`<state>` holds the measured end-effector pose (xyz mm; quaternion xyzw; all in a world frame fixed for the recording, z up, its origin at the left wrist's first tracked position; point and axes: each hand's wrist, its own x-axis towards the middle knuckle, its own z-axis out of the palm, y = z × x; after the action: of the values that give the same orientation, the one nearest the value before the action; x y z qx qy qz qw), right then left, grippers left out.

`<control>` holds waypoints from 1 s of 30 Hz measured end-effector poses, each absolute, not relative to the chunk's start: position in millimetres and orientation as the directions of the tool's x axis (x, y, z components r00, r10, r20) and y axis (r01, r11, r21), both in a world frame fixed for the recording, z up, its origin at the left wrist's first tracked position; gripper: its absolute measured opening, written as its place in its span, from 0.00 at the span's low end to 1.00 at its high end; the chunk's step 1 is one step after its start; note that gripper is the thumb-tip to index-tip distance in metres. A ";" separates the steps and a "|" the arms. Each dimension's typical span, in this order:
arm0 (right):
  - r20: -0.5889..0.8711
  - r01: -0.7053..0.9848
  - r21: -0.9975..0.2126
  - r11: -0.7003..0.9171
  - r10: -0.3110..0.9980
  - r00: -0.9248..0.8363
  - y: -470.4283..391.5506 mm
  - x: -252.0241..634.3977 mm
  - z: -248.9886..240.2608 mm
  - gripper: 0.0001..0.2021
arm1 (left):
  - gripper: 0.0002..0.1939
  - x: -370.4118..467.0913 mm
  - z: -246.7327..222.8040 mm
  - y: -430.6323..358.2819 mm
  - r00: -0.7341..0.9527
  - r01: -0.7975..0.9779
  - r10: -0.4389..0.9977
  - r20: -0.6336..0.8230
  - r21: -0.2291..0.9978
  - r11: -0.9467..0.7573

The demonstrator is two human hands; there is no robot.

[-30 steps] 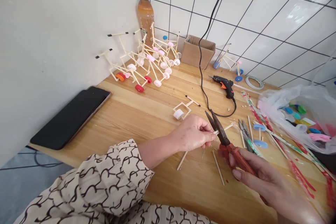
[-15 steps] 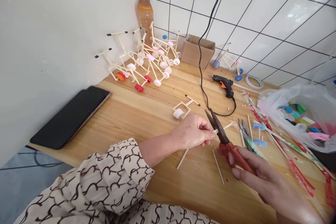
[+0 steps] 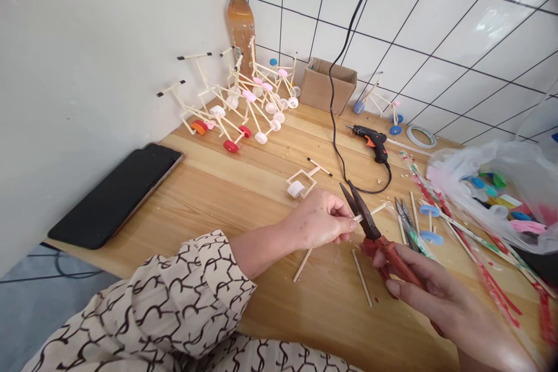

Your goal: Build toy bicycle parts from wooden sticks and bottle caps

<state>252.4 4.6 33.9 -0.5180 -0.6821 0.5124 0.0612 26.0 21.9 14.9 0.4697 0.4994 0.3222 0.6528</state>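
Observation:
My left hand (image 3: 325, 220) pinches a thin wooden stick (image 3: 378, 208) between thumb and fingers. The stick passes between the jaws of red-handled pliers (image 3: 370, 226), and its far end sticks out to the right of them. My right hand (image 3: 429, 282) is wrapped round the plier handles. Below my hands lie two loose sticks, one stick (image 3: 303, 265) on the left and another stick (image 3: 362, 278) on the right. Just beyond my left hand is a small stick frame (image 3: 310, 176) with a white bottle cap and a dark-tipped crossbar.
Stick models with cap wheels (image 3: 248, 96) crowd the back left before a drink bottle (image 3: 241, 23). A cardboard box (image 3: 329, 84), glue gun (image 3: 370, 140), tape roll (image 3: 421, 136) and plastic bag of caps (image 3: 497, 186) stand further right. Scissors (image 3: 407, 220) lie near the pliers; a phone (image 3: 115, 195) lies left.
Almost nothing differs. The pliers stay on the stick, and my right-hand fingers have shifted very slightly on the handles.

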 end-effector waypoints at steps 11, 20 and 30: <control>-0.450 0.612 -0.787 -0.086 0.759 -0.472 4.5 252.7 35.1 0.20 | 0.08 27.4 16.9 20.8 0.281 0.033 0.895 -0.347 0.935 0.352; -0.473 0.556 -0.815 -0.162 0.740 -0.478 6.2 250.2 40.5 0.16 | 0.09 27.0 16.6 21.9 0.296 -0.035 0.888 -0.351 0.925 0.378; -0.460 0.533 -0.828 -0.171 0.750 -0.475 8.2 256.4 32.8 0.16 | 0.10 25.5 17.9 22.4 0.301 -0.011 0.894 -0.332 0.936 0.352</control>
<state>256.4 8.2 32.8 -0.5037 -0.6371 0.5758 0.0941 25.5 22.4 17.9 0.4564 0.4834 0.3403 0.6650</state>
